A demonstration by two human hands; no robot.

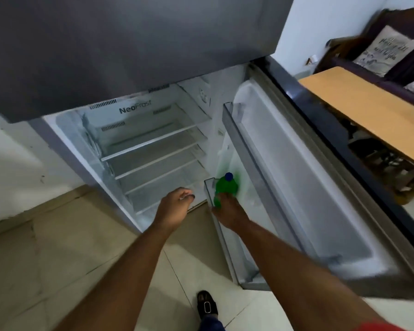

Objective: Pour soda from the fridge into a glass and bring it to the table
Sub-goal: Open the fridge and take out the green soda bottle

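The fridge [151, 149] stands open, its glass shelves bare. A green soda bottle [226, 187] with a blue cap stands in the lower door bin [209, 189] of the open door [304, 187]. My right hand [230, 215] is wrapped around the bottle's lower body from the near side. My left hand [175, 207] hovers in front of the lowest shelves with its fingers curled and nothing in it. The wooden table [368, 115] is at the right behind the door. No glass is in view.
The grey freezer door [129, 44] fills the top of the view. A dark bench with cushions [387, 51] stands behind the table. My foot in a dark sandal [207, 305] rests on the pale tiled floor [69, 247].
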